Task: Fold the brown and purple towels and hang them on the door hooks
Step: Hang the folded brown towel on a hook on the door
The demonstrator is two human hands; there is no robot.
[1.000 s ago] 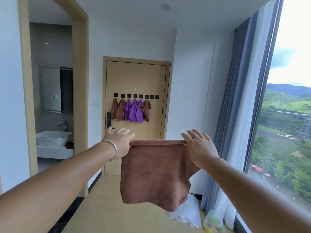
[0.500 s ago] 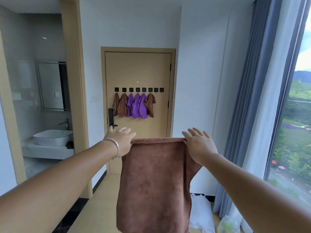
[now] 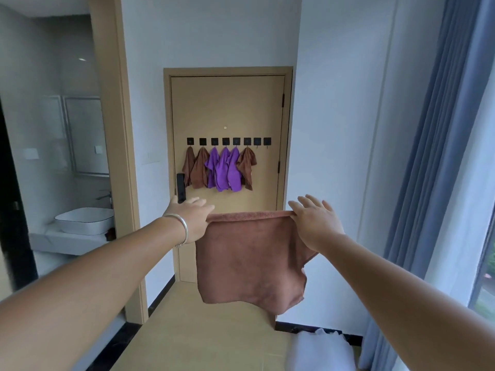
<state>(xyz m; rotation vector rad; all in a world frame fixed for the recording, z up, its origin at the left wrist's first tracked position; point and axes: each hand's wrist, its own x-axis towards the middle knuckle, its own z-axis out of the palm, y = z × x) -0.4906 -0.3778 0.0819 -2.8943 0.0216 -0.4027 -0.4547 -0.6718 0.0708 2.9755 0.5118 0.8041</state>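
Observation:
A brown towel point(image 3: 249, 258) hangs folded in front of me, stretched by its top edge between both hands. My left hand point(image 3: 190, 218) pinches the top left corner, my right hand point(image 3: 313, 223) pinches the top right corner, with the other fingers spread. Ahead stands a tan door point(image 3: 227, 108) with a row of black hooks point(image 3: 229, 141). Several towels hang there: brown towels point(image 3: 197, 170) at the left, purple towels point(image 3: 223, 170) in the middle and one more brown towel point(image 3: 247, 167) to their right. The two rightmost hooks point(image 3: 262, 141) are bare.
A bathroom opening with a white basin point(image 3: 84, 220) lies to the left behind a wooden frame point(image 3: 120, 156). Blue-grey curtains point(image 3: 434, 183) and a window run along the right. A white bag point(image 3: 321, 349) lies on the floor at the lower right. Tan floor leads to the door.
The view has come nearer to the door and swung left. The towel's lower part has swung up, so it hangs shorter than half a second ago. Both hands keep their hold.

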